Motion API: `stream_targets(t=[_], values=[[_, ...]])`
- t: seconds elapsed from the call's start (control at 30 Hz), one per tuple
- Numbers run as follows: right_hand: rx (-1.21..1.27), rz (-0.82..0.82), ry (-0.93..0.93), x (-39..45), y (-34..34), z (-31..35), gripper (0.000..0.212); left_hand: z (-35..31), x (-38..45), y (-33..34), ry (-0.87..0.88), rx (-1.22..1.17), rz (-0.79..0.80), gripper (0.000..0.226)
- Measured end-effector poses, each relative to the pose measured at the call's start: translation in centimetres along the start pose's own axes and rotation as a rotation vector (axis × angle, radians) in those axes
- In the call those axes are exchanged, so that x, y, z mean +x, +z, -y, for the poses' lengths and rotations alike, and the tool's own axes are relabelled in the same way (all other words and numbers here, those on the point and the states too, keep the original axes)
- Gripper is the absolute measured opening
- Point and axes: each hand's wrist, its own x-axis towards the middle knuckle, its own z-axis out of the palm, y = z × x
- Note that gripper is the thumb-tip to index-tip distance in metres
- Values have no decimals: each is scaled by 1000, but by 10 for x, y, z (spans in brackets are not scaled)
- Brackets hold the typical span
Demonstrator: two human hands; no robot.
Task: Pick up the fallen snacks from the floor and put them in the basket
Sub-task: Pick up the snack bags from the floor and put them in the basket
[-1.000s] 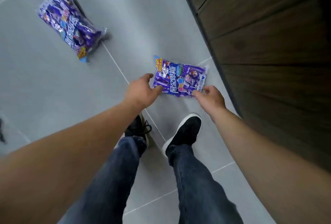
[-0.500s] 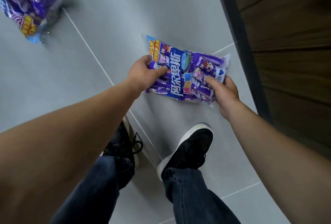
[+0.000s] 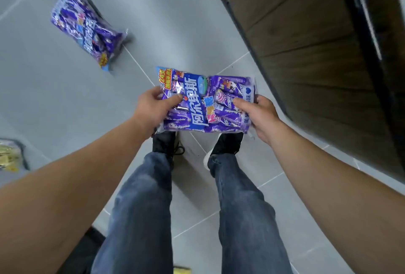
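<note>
At the centre of the frame a person holds a purple snack bag [image 3: 206,103] off the grey tiled floor [image 3: 179,21], above their two black shoes [image 3: 228,142]. The left hand [image 3: 153,109] has its grip pinching the bag's left edge, thumb on the printed front and fingers curled behind. The right hand [image 3: 260,116] pinches the right edge the same way, thumb across the front. The bag lies roughly flat between the two hands, its blue and white lettering facing the camera. A second purple snack bag [image 3: 87,28] lies on the floor in the upper left of the frame, well apart from the hands. At the left edge sits a blurred yellowish packet [image 3: 8,155], possibly another snack. Dark wood panelling [image 3: 317,54] fills the upper right. Blue jeans [image 3: 192,208] cover the legs in the lower middle.
</note>
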Motion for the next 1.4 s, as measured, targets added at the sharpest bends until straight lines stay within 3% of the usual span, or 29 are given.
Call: stream_targets(t=[0.43, 0.6, 0.73, 0.83, 1.03, 1.2, 1.4], values=[[283, -149, -113, -330, -22, 49, 25, -146, -280, -69, 199, 305, 189, 19], [368, -250, -179, -405, -31, 24, 36, -170, -345, -65, 306, 493, 237, 22], [440, -363, -184, -451, -46, -17, 32, -171, -388, -39, 388, 661, 321, 33], [532, -466, -193, -483, -63, -63, 27, -155, -419, -6, 426, 759, 407, 56], [776, -654, -181, -553, -97, -171, 23, -92, -491, 76, 528, 967, 584, 34], [973, -784, -205, -625, -122, -283, 22, -12, -575, 144, 663, 1119, 744, 38], [1186, -911, -254, -699, -146, -395, 25, 78, -660, 203, 669, 1187, 954, 39]])
